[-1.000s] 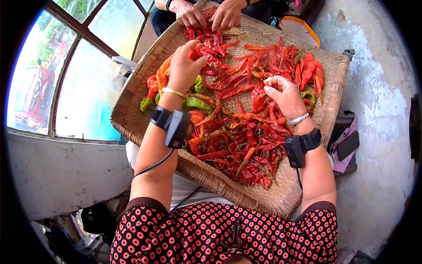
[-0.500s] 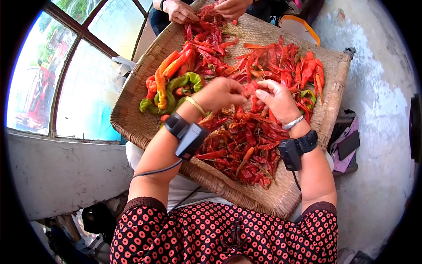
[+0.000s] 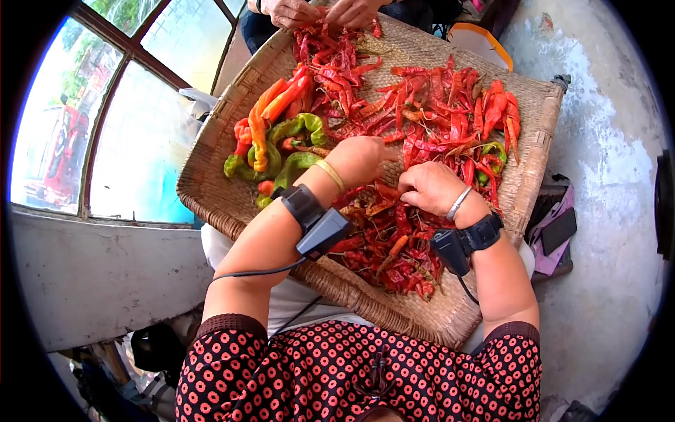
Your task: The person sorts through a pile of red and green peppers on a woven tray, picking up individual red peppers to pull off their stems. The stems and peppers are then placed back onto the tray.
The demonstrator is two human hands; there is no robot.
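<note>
A shallow woven basket (image 3: 503, 243) rests on my lap, holding dried red chili peppers (image 3: 397, 246) heaped near me and more red chilies (image 3: 429, 105) towards the far side. My left hand (image 3: 357, 162) hovers over the middle of the heap, its fingers partly stretched out and a little blurred; I see nothing held in it. Just right of it, my right hand (image 3: 436, 188) is low on the near heap, thumb and fingers closed at a red chili; the fingertips are partly hidden. Green peppers (image 3: 299, 126) and orange peppers (image 3: 259, 133) lie at the basket's left.
Across the basket, another person's hands (image 3: 320, 13) are over the far chilies. A window (image 3: 140, 141) stands on the left, above a low wall (image 3: 105, 281). At right, a dark phone-like slab (image 3: 557, 232) lies on a purple item beside the basket. Cables hang from both wrist devices.
Both my hands have come down and towards me, from holding a red chili between them to the near heap, and are farther apart. The other person's hands have shifted slightly back.
</note>
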